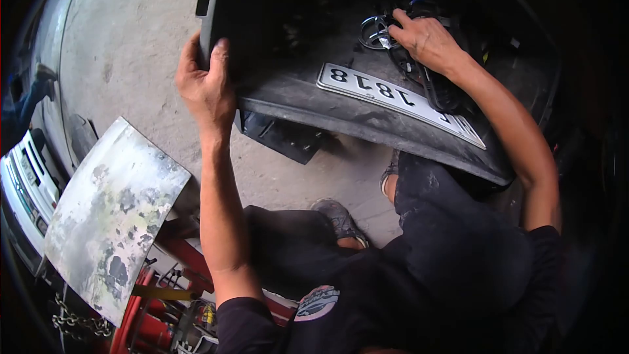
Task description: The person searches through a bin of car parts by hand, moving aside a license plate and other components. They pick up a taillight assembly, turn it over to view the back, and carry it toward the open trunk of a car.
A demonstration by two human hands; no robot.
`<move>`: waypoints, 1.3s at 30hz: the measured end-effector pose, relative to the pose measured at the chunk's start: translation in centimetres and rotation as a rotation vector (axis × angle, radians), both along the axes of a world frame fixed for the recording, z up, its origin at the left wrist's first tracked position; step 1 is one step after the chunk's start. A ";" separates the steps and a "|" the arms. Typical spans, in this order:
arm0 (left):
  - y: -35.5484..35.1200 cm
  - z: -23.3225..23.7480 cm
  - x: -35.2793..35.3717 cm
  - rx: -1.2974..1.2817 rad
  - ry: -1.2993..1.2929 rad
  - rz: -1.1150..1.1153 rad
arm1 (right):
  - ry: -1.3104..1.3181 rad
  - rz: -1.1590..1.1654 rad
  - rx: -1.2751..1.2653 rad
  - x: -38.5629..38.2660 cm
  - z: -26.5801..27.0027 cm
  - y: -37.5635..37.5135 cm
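Note:
My left hand (pixel 208 85) is closed around the side edge of a large black open-fronted box or casing (pixel 295 106), with the thumb on the inner side. Inside the casing, my right hand (pixel 426 40) reaches down with bent fingers into a dark tangle of black cables and shiny ring-shaped parts (pixel 375 33). Its fingertips are at the rings; what they pinch is hard to make out. A white licence plate (pixel 386 94) with dark digits lies upside down to me on the casing floor, near the front edge. A black cable loop (pixel 436 95) lies over part of it.
At the lower left stands a worn, paint-flaked metal panel (pixel 118 213), with a chain (pixel 82 321) and red machinery (pixel 154 324) by it. Concrete floor (pixel 134 33) runs behind. A white vehicle (pixel 29 177) and another person's leg (pixel 29 101) show at the far left.

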State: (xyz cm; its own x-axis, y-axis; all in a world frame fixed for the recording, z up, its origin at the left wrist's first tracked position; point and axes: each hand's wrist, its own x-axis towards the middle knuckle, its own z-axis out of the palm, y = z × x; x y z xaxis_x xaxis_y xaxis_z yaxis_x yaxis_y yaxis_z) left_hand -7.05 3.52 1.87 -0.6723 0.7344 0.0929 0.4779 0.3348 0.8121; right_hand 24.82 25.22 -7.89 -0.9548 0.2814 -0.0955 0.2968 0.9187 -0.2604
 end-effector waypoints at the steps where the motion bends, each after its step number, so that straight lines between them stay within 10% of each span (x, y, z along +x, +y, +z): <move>1: 0.1 0.1 0.0 -0.002 0.015 0.004 | -0.004 -0.001 0.001 -0.1 0.1 0.3; 39: 0.0 -0.1 -0.2 -0.002 0.035 -0.026 | 0.115 0.032 -0.052 -14.5 -1.4 3.8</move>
